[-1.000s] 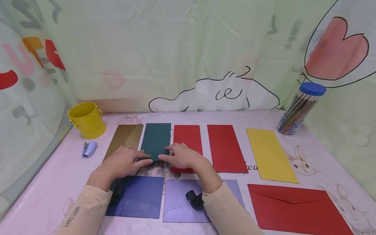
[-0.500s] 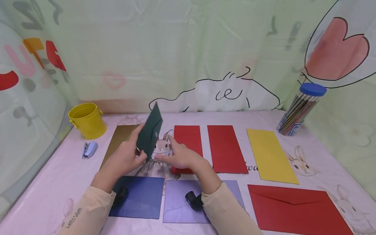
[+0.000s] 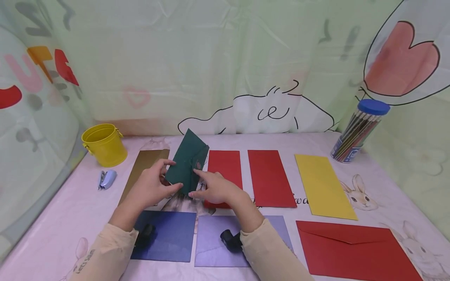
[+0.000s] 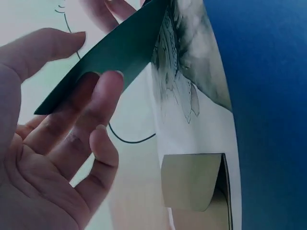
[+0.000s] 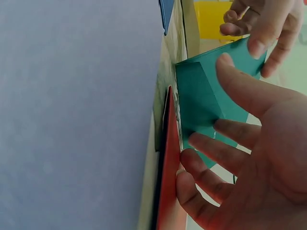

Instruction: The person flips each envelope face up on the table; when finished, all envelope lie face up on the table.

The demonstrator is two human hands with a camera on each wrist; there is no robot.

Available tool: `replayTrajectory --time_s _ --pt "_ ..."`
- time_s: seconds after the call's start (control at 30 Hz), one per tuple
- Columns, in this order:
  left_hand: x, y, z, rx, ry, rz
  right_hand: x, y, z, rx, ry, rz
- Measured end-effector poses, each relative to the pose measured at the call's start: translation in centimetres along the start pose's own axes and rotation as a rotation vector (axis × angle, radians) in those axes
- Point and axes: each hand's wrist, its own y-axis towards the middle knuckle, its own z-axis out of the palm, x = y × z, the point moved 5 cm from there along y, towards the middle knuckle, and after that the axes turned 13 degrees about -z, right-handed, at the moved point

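Observation:
A dark green envelope (image 3: 186,162) stands tilted up off the table, its flap side facing me. My left hand (image 3: 149,187) grips its left edge, thumb on the near face and fingers behind, as the left wrist view shows with the green sheet (image 4: 122,50) between them. My right hand (image 3: 223,189) is at the envelope's right side, fingers spread and extended; its index fingertip is right at the flap. In the right wrist view, the right hand's fingers (image 5: 206,141) lie across the green face in a loose, relaxed pose.
A brown envelope (image 3: 144,162) lies left of the hands, with two red envelopes (image 3: 268,177) and a yellow one (image 3: 325,185) to the right. Nearer are blue (image 3: 168,238), lilac (image 3: 209,242) and wide red (image 3: 355,253) envelopes. A yellow bucket (image 3: 105,146), stapler (image 3: 107,179) and pencil tub (image 3: 360,132) stand behind.
The green envelope, flat on the table at first, has been lifted by the left hand and turned so its flap side shows. The right hand's index finger now reaches its flap.

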Motion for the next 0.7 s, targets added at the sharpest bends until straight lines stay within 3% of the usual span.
replayTrajectory --time_s 0.17,0.33,0.47,0.7 --pt "0.2 0.0 0.1 0.042 0.028 -0.053 -0.1 -0.1 0.1 0.008 -0.021 -0.018" --pt "0.7 0.1 0.4 0.112 0.133 -0.133 0.0 -0.1 0.1 0.021 -0.057 -0.046" --pt "1.0 0.1 0.9 0.151 0.223 -0.153 0.0 -0.1 0.1 0.028 -0.097 -0.034" --pt "1.4 0.0 1.3 0.175 0.298 -0.156 -0.1 -0.1 0.2 0.024 -0.102 -0.013"
